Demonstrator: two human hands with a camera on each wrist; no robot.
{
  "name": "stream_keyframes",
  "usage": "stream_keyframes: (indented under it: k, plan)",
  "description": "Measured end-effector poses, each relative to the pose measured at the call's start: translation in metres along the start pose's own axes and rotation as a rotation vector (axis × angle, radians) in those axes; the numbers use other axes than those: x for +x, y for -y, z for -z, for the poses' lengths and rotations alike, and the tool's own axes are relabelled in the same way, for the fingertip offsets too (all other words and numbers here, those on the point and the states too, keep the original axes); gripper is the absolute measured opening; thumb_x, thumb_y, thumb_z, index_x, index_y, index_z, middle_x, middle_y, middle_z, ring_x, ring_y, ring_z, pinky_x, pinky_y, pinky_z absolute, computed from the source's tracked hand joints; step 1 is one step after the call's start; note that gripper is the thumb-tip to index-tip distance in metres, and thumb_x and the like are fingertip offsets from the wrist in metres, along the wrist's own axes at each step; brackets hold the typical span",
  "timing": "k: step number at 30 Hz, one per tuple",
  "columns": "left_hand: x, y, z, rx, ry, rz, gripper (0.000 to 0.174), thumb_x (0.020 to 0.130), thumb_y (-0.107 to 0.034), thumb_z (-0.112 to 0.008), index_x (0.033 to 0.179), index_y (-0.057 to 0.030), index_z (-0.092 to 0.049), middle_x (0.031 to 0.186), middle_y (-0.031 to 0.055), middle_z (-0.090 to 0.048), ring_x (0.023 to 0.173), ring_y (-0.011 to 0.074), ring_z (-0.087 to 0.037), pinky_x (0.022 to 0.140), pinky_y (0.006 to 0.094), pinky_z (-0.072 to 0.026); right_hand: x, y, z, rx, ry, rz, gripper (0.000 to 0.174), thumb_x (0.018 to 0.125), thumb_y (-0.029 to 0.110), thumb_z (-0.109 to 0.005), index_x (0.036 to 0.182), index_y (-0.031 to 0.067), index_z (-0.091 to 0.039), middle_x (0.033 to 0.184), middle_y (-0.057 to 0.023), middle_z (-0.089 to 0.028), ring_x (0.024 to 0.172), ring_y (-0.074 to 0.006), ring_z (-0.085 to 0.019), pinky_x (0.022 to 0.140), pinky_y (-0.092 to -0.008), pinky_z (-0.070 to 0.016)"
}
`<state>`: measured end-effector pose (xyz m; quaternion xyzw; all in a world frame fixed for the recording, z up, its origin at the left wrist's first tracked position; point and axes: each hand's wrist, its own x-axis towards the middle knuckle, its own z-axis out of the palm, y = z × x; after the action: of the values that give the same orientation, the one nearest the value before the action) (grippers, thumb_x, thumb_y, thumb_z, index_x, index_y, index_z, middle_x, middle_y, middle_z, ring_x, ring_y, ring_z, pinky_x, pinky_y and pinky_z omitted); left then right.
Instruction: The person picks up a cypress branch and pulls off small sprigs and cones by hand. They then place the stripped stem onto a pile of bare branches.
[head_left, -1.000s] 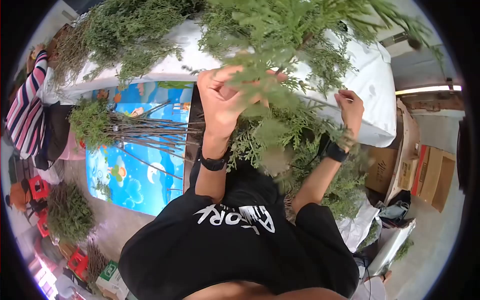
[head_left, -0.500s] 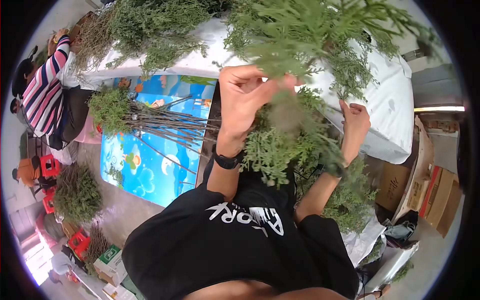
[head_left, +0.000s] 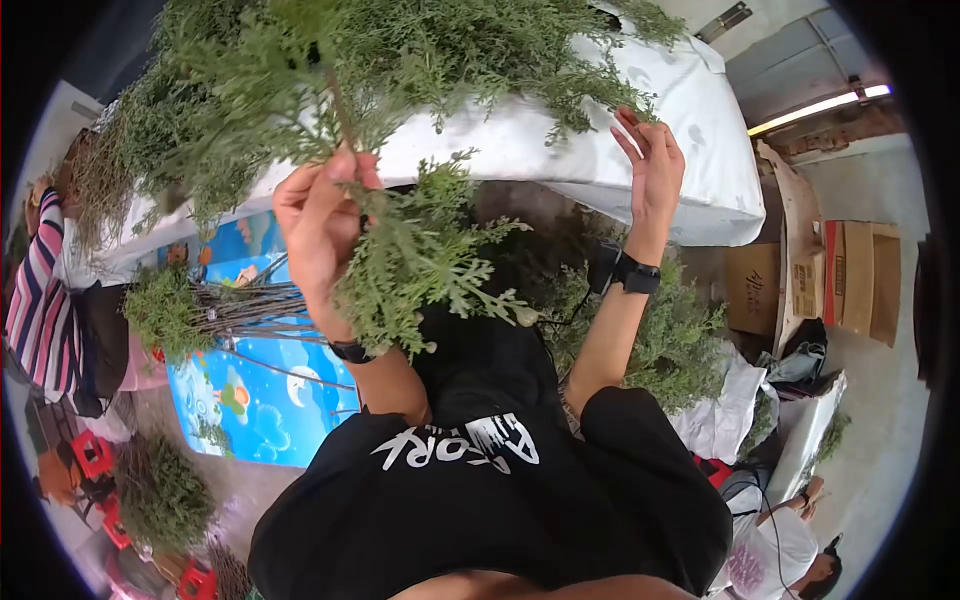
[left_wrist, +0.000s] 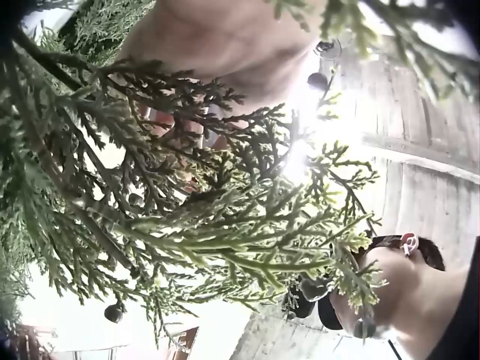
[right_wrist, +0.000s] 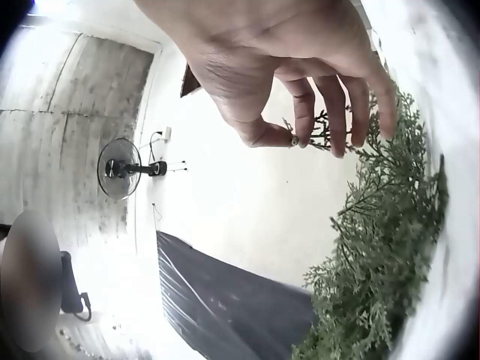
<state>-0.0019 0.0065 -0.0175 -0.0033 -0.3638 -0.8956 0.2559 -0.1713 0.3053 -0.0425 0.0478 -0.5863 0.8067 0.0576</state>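
A leafy evergreen branch (head_left: pixel 425 255) hangs close before me in the head view, its stem rising past the fingertips. My left hand (head_left: pixel 318 215) pinches that stem between thumb and fingers. Flat green sprays and small round cones of the branch (left_wrist: pixel 225 247) fill the left wrist view, hiding part of the fingers. My right hand (head_left: pixel 655 175) is raised at the table's edge, fingers loosely bent and spread. In the right wrist view, the thumb and forefinger of the right hand (right_wrist: pixel 300 60) come close together beside thin sprig tips, with cut greenery (right_wrist: pixel 375 247) lying beyond.
More greenery (head_left: pixel 430 60) is heaped on the white-covered table (head_left: pixel 680 130). At left, bundled stems (head_left: pixel 260 310) lie on a blue patterned table (head_left: pixel 250 420). Cardboard boxes (head_left: pixel 850 275) stand at right. A person in a striped top (head_left: pixel 40 300) is at far left.
The left hand has shifted left in the head view with the branch. The right hand has risen toward the greenery on the table, its fingers straighter than before. My head view has turned too.
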Motion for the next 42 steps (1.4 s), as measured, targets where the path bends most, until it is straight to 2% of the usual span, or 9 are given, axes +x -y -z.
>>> stream_keyframes:
  k: [8,11,12,17,19,22,25,30,42]
  plan:
    - [-0.001,-0.006,0.002,0.007,0.020,0.030,0.016,0.084,-0.007,-0.063,0.083,0.0089,-0.061,0.084,0.0207,-0.063,0.071,0.0218,-0.056,0.065,0.0321,-0.0456,0.008,0.036,0.042,0.156,-0.062,0.198,0.019,0.077,0.013,-0.043,0.077,-0.0027,-0.053,0.109,-0.0268,-0.059,0.116,-0.0429,-0.050,0.096,-0.0585,-0.0410]
    - [0.001,-0.003,0.004,0.075,0.039,0.024,0.017,0.084,-0.007,-0.063,0.083,0.0092,-0.060,0.085,0.0212,-0.063,0.071,0.0220,-0.056,0.065,0.0321,-0.0455,0.010,0.029,0.050,0.145,-0.101,0.208,0.022,0.078,0.013,-0.043,0.080,-0.0045,-0.055,0.108,-0.0255,-0.060,0.117,-0.0422,-0.050,0.096,-0.0566,-0.0416]
    - [0.001,-0.002,0.003,0.051,0.045,0.023,0.017,0.083,-0.007,-0.063,0.084,0.0094,-0.060,0.085,0.0212,-0.063,0.071,0.0220,-0.056,0.065,0.0321,-0.0455,0.010,0.024,0.051,0.112,-0.125,0.222,0.023,0.080,0.014,-0.045,0.084,-0.0060,-0.055,0.102,-0.0179,-0.062,0.104,-0.0311,-0.059,0.090,-0.0428,-0.0451]
    - [0.001,-0.005,0.008,-0.004,0.022,0.023,0.017,0.084,-0.007,-0.063,0.085,0.0098,-0.061,0.084,0.0212,-0.063,0.070,0.0225,-0.056,0.064,0.0327,-0.0456,0.020,-0.021,0.075,-1.006,-0.006,-0.012,0.016,0.079,0.016,-0.060,0.081,0.0007,-0.060,0.079,-0.0127,-0.060,0.080,-0.0236,-0.057,0.081,-0.0308,-0.0430]
    - [0.004,-0.005,0.012,0.033,0.017,0.018,0.017,0.084,-0.007,-0.063,0.087,0.0101,-0.061,0.084,0.0213,-0.064,0.070,0.0225,-0.057,0.062,0.0324,-0.0461,0.007,-0.017,0.059,-1.120,0.085,0.300,0.024,0.075,0.020,-0.070,0.084,-0.0001,-0.060,0.086,-0.0132,-0.061,0.083,-0.0286,-0.058,0.082,-0.0346,-0.0444]
    - [0.003,-0.004,0.013,0.077,0.021,0.041,0.017,0.084,-0.006,-0.062,0.090,0.0103,-0.062,0.085,0.0213,-0.064,0.070,0.0223,-0.059,0.057,0.0316,-0.0465,-0.016,0.005,0.026,-1.388,-0.188,0.112,0.032,0.071,0.016,-0.075,0.094,0.0005,-0.059,0.101,-0.0149,-0.058,0.096,-0.0337,-0.053,0.086,-0.0395,-0.0427]
    - [0.001,-0.002,0.005,0.078,0.015,0.075,0.017,0.084,-0.004,-0.061,0.092,0.0102,-0.063,0.087,0.0220,-0.064,0.069,0.0224,-0.061,0.051,0.0308,-0.0464,-0.036,0.016,-0.029,-1.320,-0.263,0.443,0.039,0.070,0.009,-0.075,0.102,0.0000,-0.055,0.111,-0.0158,-0.051,0.107,-0.0353,-0.045,0.091,-0.0405,-0.0385]
    - [0.005,-0.007,0.002,0.153,0.039,0.091,0.015,0.082,-0.003,-0.065,0.090,0.0092,-0.063,0.085,0.0215,-0.065,0.070,0.0253,-0.064,0.051,0.0310,-0.0466,-0.031,-0.017,-0.059,-1.272,0.130,0.594,0.045,0.069,-0.007,-0.059,0.104,0.0215,-0.064,0.123,-0.0089,-0.046,0.113,-0.0313,-0.039,0.096,-0.0478,-0.0296]
    - [0.005,-0.006,0.003,0.161,0.105,0.044,0.016,0.083,-0.006,-0.066,0.091,0.0076,-0.065,0.085,0.0184,-0.067,0.074,0.0230,-0.066,0.051,0.0298,-0.0464,-0.010,-0.007,-0.055,-1.376,0.320,0.792,0.029,0.069,0.009,-0.069,0.095,0.0234,-0.071,0.127,-0.0040,-0.050,0.122,-0.0275,-0.038,0.102,-0.0486,-0.0226]
